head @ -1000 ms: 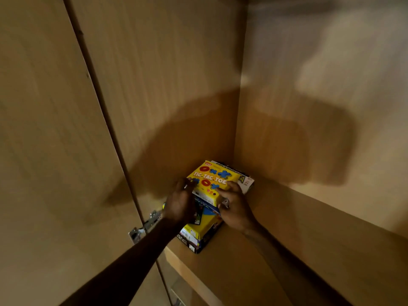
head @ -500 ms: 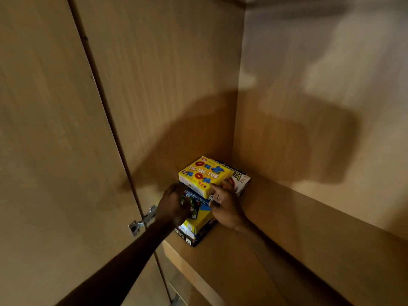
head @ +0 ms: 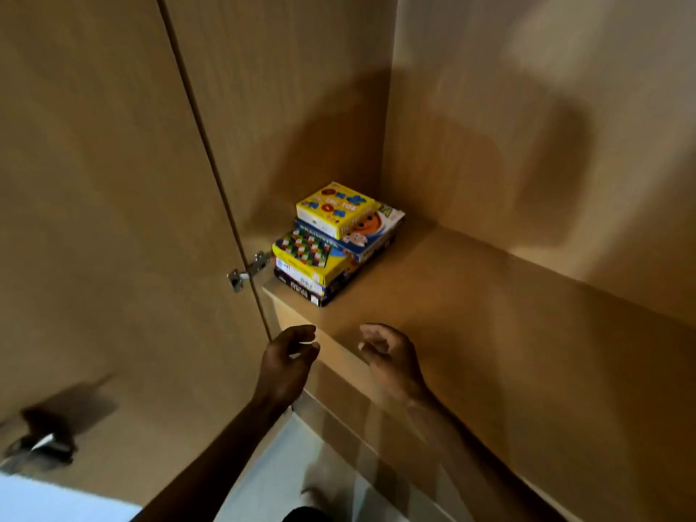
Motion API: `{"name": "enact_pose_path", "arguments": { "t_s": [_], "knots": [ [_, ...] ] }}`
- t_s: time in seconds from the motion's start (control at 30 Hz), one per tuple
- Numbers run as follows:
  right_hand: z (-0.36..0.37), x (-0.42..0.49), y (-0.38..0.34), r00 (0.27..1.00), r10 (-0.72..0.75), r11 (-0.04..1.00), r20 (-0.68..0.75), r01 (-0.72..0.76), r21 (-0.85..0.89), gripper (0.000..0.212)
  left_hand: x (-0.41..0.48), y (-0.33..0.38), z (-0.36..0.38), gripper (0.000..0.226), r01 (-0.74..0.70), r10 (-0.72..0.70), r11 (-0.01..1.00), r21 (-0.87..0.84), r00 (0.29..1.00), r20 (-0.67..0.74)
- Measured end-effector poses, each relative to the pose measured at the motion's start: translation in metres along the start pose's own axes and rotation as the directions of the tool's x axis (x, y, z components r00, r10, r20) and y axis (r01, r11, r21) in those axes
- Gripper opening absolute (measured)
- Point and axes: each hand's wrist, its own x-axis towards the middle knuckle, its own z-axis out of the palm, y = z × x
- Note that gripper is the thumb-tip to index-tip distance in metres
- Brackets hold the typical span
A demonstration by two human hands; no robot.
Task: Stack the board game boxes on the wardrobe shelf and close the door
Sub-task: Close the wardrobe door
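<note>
The board game boxes (head: 335,243) are stacked in the back left corner of the wardrobe shelf (head: 470,314), the yellow box (head: 335,211) on top. The left hand (head: 288,361) and right hand (head: 391,357) are held empty before the shelf edge, fingers loosely curled. The door (head: 105,220) is open.

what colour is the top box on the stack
Yellow, with red rings and blue crosses printed on its lid: the top box, seen in the head view.
</note>
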Motion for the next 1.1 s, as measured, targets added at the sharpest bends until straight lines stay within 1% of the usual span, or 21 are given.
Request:
{"name": "enact_pose_path", "arguments": {
  "t_s": [0.07,0.17,0.33,0.53,0.7,0.87,0.93,1.0,1.1],
  "knots": [
    [0.007,-0.034,0.002,1.000,0.031,0.999,-0.003,-0.031,-0.019,0.028,-0.032,-0.009,-0.012,0.026,0.013,-0.014,1.000,0.021,1.000,0.028],
    [0.016,-0.072,0.004,0.998,0.057,0.998,-0.009,-0.058,-0.026,0.027,-0.064,-0.017,-0.028,0.028,0.040,-0.041,0.999,0.030,0.999,0.029],
    [0.041,-0.156,-0.005,0.996,0.054,0.998,-0.065,-0.055,-0.016,0.023,-0.130,-0.028,-0.075,0.024,-0.007,0.005,1.000,0.022,0.997,0.081],
    [0.092,-0.265,-0.012,0.977,0.022,0.999,-0.213,-0.015,0.036,0.022,-0.215,-0.047,-0.143,0.023,-0.047,0.054,0.998,-0.041,0.980,0.192],
    [0.111,-0.370,-0.026,0.958,0.060,0.998,-0.280,-0.057,0.021,0.020,-0.290,-0.058,-0.189,0.025,-0.077,0.091,0.995,-0.061,0.956,0.280],
    [0.094,-0.457,-0.042,0.925,0.034,0.998,-0.378,-0.049,-0.030,0.018,-0.352,-0.047,-0.191,0.022,-0.102,0.142,0.986,-0.129,0.923,0.358],
    [0.080,-0.489,-0.043,0.901,0.047,0.998,-0.430,-0.064,-0.024,0.020,-0.378,-0.042,-0.180,0.020,-0.099,0.157,0.981,-0.169,0.913,0.375],
    [0.068,-0.518,-0.040,0.894,0.056,0.997,-0.445,-0.072,-0.019,0.022,-0.402,-0.038,-0.167,0.021,-0.101,0.165,0.979,-0.178,0.905,0.392],
    [0.039,-0.574,-0.034,0.872,0.061,0.995,-0.487,-0.093,-0.043,0.017,-0.452,-0.030,-0.139,0.020,-0.099,0.169,0.979,-0.176,0.878,0.447]
  ]
}}
